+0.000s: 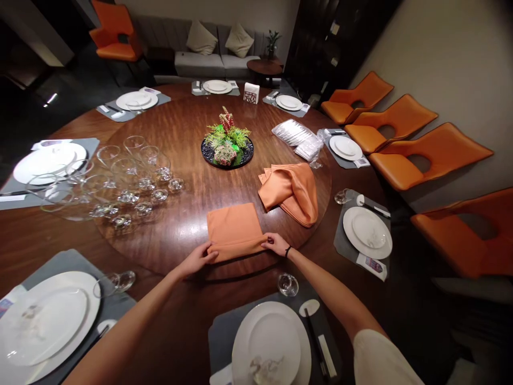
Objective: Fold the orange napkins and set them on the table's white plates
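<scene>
Napkin spread flat, its near edge folded into a band

An orange cloth rectangle, it lies on the near part of a wooden turntable, set in a large round table. At the left end of the band, the left hand pinches the cloth, thumb and fingers close together. At the right end, the right hand has a similar narrow pinch; a thin dark bracelet circles that wrist.

Just beyond, to the right, is a loose pile of orange cloths. Many clear stemmed glasses cluster to the left. Green and red plants fill a black dish further back, with plastic-wrapped packets to its right. Stacked white plates on gray placemats ring the table; a small glass is near the closest setting. Orange chairs stand at right, and a gray sofa is at the back.
</scene>
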`<state>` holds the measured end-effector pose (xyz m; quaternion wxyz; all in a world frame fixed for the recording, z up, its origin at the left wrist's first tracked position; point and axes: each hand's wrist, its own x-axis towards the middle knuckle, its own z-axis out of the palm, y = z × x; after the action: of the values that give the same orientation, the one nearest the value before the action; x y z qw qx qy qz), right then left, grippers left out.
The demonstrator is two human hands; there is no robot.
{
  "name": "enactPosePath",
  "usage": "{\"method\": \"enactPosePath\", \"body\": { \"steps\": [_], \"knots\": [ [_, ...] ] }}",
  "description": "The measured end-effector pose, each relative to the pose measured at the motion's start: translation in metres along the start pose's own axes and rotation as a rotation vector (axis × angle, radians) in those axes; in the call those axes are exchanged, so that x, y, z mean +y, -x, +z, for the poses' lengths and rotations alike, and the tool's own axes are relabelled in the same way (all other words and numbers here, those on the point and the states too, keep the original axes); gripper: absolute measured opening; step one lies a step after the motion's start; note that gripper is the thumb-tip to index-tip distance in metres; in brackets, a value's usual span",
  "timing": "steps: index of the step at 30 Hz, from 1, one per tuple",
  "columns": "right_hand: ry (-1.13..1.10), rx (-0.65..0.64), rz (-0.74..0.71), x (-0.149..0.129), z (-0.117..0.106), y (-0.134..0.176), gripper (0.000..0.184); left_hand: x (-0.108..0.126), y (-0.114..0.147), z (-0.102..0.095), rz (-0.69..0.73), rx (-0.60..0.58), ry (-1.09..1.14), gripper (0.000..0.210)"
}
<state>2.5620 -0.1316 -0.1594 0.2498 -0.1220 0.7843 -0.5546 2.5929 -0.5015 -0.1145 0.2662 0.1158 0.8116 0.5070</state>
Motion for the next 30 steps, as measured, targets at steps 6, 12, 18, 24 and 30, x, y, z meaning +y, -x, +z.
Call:
{"method": "enactPosePath", "body": {
  "steps": [6, 12, 18, 24, 30],
  "knots": [
    [0.490, 0.133, -0.311, -0.013, -0.007, -0.031, 0.025, 0.009, -0.020, -0.008, 0.158, 0.110, -0.660, 0.011],
    [0.989, -0.030, -0.396, -0.026, -0.011, -0.029, 0.027, 0.039, -0.020, 0.022, 0.214, 0.091, -1.198, 0.022],
    [1.155, 0.004, -0.284, -0.063, 0.016, -0.005, 0.050, 0.049, -0.031, 0.046, 0.172, 0.137, -1.232, 0.046],
    [1.207, -0.062, -0.253, -0.067, 0.023, -0.027, 0.033, 0.045, -0.038, 0.048, 0.085, 0.126, -1.228, 0.035],
    [0.653, -0.051, -0.150, -0.032, -0.006, -0.018, 0.020, 0.021, -0.012, 0.010, 0.088, 0.085, -0.764, 0.021]
  ]
}}
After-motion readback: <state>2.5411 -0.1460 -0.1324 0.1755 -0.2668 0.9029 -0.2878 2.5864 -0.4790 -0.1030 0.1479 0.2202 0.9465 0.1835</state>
